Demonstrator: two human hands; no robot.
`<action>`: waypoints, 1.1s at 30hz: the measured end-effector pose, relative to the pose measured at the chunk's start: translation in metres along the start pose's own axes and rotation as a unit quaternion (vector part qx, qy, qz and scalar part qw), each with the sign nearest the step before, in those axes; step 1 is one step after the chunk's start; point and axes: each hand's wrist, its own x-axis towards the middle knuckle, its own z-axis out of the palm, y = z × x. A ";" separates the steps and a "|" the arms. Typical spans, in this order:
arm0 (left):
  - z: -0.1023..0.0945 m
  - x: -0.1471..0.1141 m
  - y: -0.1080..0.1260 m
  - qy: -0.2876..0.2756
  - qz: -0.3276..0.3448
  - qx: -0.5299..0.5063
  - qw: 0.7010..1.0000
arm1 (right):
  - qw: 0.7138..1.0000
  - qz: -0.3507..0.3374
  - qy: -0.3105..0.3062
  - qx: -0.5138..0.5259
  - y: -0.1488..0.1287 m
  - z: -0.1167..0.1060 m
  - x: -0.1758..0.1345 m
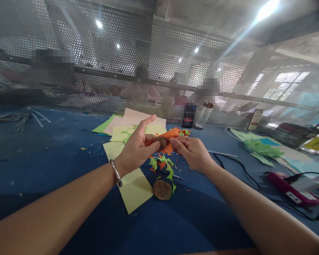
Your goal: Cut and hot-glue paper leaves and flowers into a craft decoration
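Orange paper (172, 133) is stretched between my two hands above the table. My left hand (136, 147) has its thumb and fingers closed on the paper's left end and on a small brown piece whose kind I cannot make out; its index finger points up. My right hand (192, 150) pinches the paper's right side between thumb and fingers. Just below lie green paper scraps (168, 164) with bits of orange among them. Nearer me rests a dark roll with a round, wood-coloured end (162, 189), beside a pale yellow sheet (135, 191).
Coloured sheets (127, 118) are stacked behind my left hand. A clear tube (203, 117) and a dark phone-like device (189, 115) stand by the perforated metal screen (108, 63). To the right are more papers (266, 147), cables and a magenta power strip (292, 189).
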 end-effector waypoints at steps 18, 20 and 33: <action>-0.005 0.002 0.000 -0.006 -0.034 -0.014 0.999 | 0.999 -0.016 0.000 -0.032 0.000 -0.001 -0.001; -0.006 0.003 0.000 -0.009 -0.033 -0.012 0.999 | 0.999 -0.015 -0.002 -0.030 0.000 -0.002 -0.001; -0.005 0.002 0.003 0.010 -0.046 -0.016 0.999 | 1.000 -0.020 0.001 -0.016 0.001 -0.002 -0.001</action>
